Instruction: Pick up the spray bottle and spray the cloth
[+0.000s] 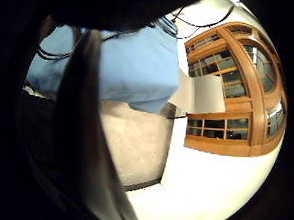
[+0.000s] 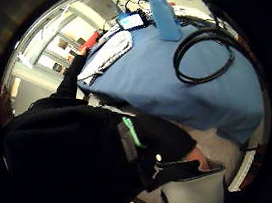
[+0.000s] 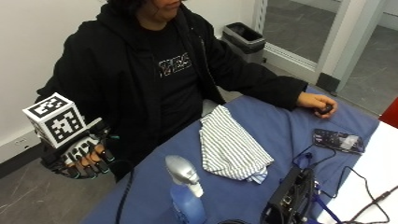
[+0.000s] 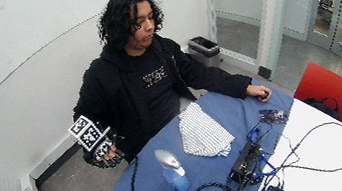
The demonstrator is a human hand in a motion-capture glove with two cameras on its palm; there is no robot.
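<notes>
A spray bottle (image 3: 184, 192) with a grey trigger head and blue body stands upright near the front edge of the blue-covered table (image 3: 283, 135). Beyond it a striped white cloth (image 3: 231, 145) lies crumpled on the blue cover; the cloth (image 2: 105, 54) also shows in the thumb side palm view. My gloved right hand (image 3: 82, 157) hangs off the table's side, beside the person's hip, well left of the bottle (image 4: 171, 171), fingers loosely curled and holding nothing. The bare hand (image 3: 317, 103) rests at the table's far end on a small dark object.
A phone (image 3: 337, 139) lies on the blue cover near the bare hand. A black electronics box (image 3: 287, 193) with several cables sits right of the bottle. A black cable loop (image 2: 203, 55) lies on the cover. A bin (image 3: 246, 38) stands behind, a red chair (image 4: 321, 86) beside the table.
</notes>
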